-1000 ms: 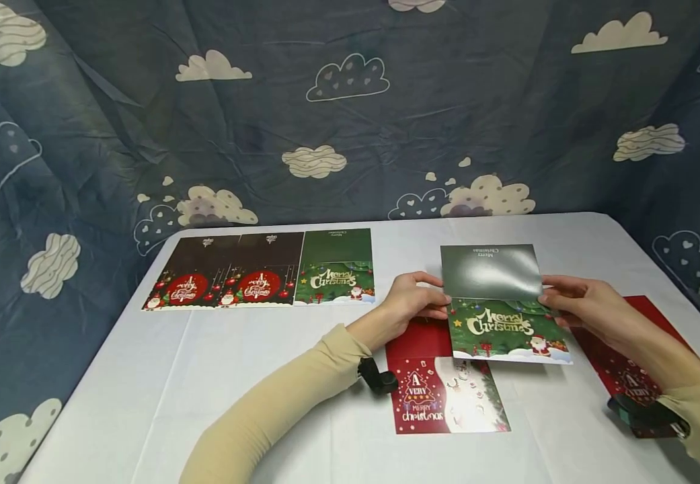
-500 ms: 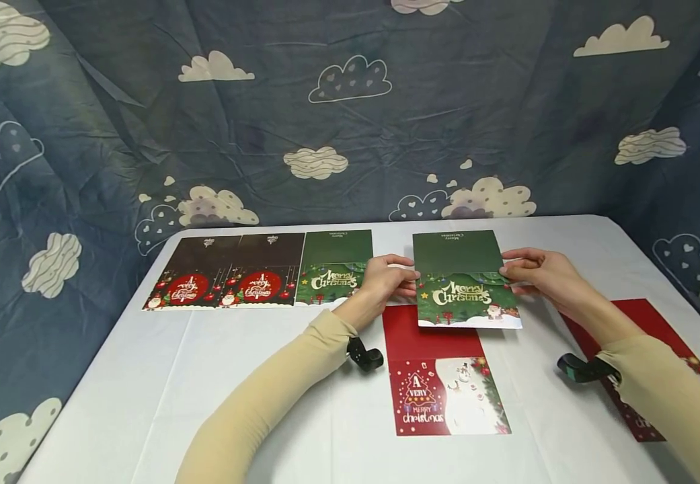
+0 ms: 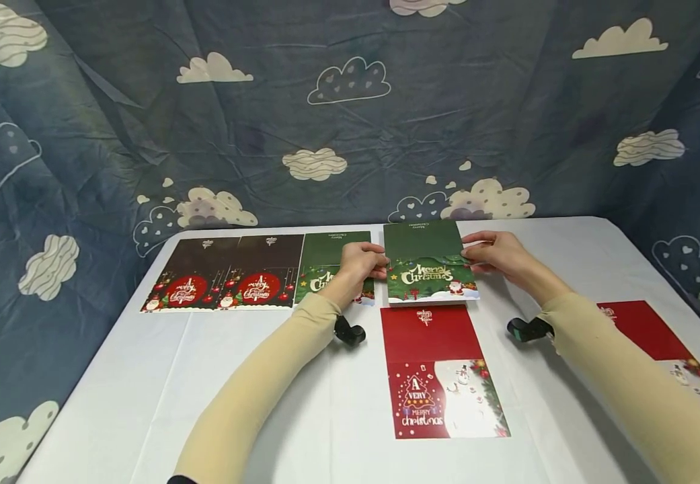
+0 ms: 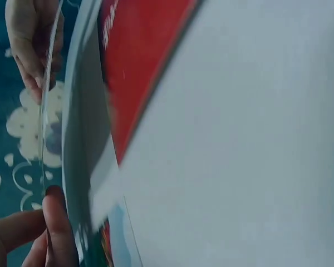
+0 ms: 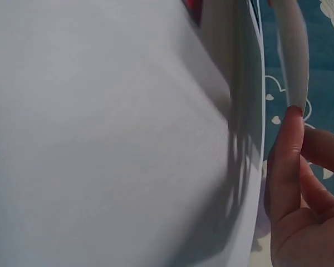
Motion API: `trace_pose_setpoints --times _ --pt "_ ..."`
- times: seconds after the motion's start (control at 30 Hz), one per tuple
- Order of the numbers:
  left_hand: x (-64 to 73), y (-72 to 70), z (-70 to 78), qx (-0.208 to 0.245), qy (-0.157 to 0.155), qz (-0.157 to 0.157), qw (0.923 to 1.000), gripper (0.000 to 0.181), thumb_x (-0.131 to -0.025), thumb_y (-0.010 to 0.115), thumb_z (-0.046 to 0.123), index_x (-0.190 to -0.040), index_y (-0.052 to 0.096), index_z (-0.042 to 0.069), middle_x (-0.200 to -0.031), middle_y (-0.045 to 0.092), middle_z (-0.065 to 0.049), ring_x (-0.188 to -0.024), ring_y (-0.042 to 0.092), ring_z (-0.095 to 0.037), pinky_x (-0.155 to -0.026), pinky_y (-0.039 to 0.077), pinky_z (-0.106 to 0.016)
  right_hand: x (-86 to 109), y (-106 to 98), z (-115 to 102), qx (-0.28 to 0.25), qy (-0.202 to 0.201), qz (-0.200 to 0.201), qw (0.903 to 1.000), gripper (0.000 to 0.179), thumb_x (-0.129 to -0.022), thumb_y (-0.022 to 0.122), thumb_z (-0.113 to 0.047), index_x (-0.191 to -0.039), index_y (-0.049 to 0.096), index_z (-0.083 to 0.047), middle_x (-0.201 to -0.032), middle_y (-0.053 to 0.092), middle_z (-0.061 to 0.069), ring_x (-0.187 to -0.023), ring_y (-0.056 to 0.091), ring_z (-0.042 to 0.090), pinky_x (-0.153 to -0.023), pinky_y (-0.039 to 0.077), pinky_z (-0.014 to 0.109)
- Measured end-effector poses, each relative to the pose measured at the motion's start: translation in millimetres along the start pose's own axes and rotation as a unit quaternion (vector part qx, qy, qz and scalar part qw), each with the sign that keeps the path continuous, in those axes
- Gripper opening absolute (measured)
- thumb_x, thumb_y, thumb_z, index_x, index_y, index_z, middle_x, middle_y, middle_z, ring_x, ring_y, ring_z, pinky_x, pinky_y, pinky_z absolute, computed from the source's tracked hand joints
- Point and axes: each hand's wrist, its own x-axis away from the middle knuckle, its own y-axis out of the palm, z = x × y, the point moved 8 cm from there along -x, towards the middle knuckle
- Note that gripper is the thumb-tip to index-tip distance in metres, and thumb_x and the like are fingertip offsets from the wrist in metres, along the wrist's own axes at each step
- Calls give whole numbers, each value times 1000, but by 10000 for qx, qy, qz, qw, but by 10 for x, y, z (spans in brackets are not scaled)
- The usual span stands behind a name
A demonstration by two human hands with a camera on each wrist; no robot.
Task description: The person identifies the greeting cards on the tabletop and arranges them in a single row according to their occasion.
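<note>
An unfolded green Christmas card (image 3: 431, 265) hangs just over the far part of the white table, seen edge-on in both wrist views. My left hand (image 3: 358, 269) pinches its left edge between thumb and fingers, and my right hand (image 3: 497, 259) pinches the right edge. To its left lies another green card (image 3: 331, 249), partly covered by my left hand. Directly below the held card is a red card (image 3: 434, 336) with a Christmas tree and snowmen printed on its near half. In the right wrist view the thumb and fingers of my right hand (image 5: 303, 206) grip the card's edge.
Two dark brown cards (image 3: 204, 262) with red round prints lie side by side at the far left, in a row with the green one. At the right, a second red card (image 3: 646, 329) is partly hidden by my right sleeve. A cloud-patterned curtain (image 3: 350, 128) closes off the far edge.
Both hands have carried the green card left and away from me, toward the row at the far edge. The red card in the middle has come out from under it.
</note>
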Motion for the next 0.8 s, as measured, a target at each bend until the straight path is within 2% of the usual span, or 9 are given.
trace_pose_setpoints --times 0.17,0.33,0.43,0.6,0.8 --pt "-24 -91 6 -311 -76 26 9995 30 -84 62 -15 -114 65 -13 -91 69 -27 -47 59 -12 -53 57 -25 -130 84 7 -4 120 -72 9999 50 -94 64 -7 -136 46 12 -75 66 -4 -64 61 3 -60 56 20" --pt "-32 -108 12 -380 -53 71 9992 33 -83 61 -17 -116 64 -13 -87 68 -25 -45 59 -12 -52 56 -25 -186 120 32 64 141 -117 9998 47 -95 63 -6 -135 47 12 -77 65 -3 -64 61 2 -60 55 19" --pt "-40 -108 22 -414 46 133 9990 34 -82 60 -18 -115 64 -14 -85 68 -22 -44 58 -12 -50 55 -24 -206 127 48 135 111 -108 9998 46 -96 63 -7 -135 48 13 -79 65 -3 -65 60 2 -61 56 19" --pt "-41 -123 77 -657 326 268 9969 34 -80 60 -19 -113 66 -12 -96 67 -26 -44 58 -13 -50 56 -25 -235 132 45 221 12 5 9998 43 -96 62 -6 -132 50 14 -81 66 -2 -67 61 3 -64 57 21" --pt "-10 -163 91 -974 388 357 9938 30 -81 59 -19 -108 69 -10 -101 67 -25 -54 64 -20 -57 59 -32 -230 171 14 282 -38 34 9996 40 -96 60 -4 -130 51 15 -81 66 2 -67 63 6 -63 57 23"
